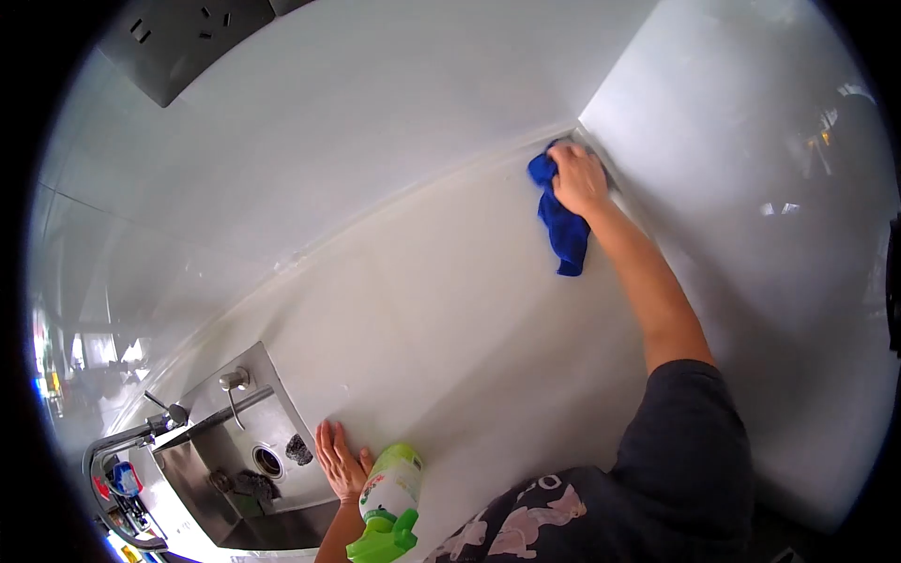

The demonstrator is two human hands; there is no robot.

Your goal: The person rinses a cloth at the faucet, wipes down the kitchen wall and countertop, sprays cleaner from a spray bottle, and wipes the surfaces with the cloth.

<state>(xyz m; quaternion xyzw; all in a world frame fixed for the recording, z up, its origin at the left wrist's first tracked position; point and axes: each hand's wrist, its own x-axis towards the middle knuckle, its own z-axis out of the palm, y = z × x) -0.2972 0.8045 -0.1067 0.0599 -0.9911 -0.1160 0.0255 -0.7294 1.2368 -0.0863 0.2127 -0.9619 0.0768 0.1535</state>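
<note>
My right hand (579,178) is closed on a blue cloth (566,235) at the far corner of the pale countertop (422,310), where two walls meet. Part of the cloth trails from the hand toward me over the counter. Beside the sink's right edge, my left hand (343,464) lies flat on the counter with its fingers spread, holding nothing. Just right of it stands a white and green spray bottle (392,483), its green trigger head toward the bottom of the view.
At the lower left is a steel sink (225,460) with a drain, dark scrubbers and a soap dispenser (235,378). A curved faucet (122,441) rises at its left. A dark socket panel (178,42) is on the wall. The glossy right wall (770,188) borders the counter.
</note>
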